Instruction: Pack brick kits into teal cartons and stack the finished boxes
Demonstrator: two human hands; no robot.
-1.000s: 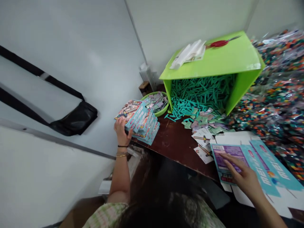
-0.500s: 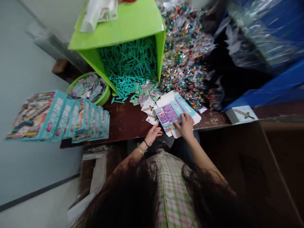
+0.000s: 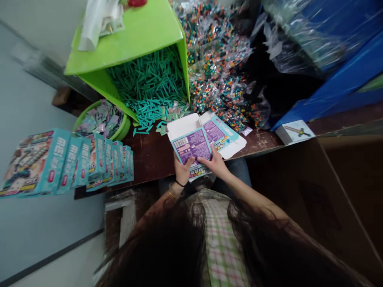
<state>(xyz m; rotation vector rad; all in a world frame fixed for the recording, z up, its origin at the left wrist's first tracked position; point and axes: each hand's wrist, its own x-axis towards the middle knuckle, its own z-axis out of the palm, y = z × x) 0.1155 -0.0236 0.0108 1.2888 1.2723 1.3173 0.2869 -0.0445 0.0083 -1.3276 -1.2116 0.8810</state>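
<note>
Status: left hand (image 3: 181, 172) and right hand (image 3: 216, 165) are both clamping, fingers closed, the near end of the flat teal-and-purple cardboard box blank (image 3: 190, 145), one per corner, its long axis running straight away from the grip over the edge of the dark wooden table (image 3: 152, 157).

Pale grey wall (image 3: 32, 91) fills the left and meets a whiter wall (image 3: 50, 24) at the far corner. A dark strip (image 3: 54, 255) crosses the grey wall low on the near left. Dark brown wooden table (image 3: 149, 155) runs left to right, top scuffed. Brown panel (image 3: 344, 191) stands under its right end. Blue bin (image 3: 338, 75) at far right. Light even, diffuse, shadows soft.
</note>
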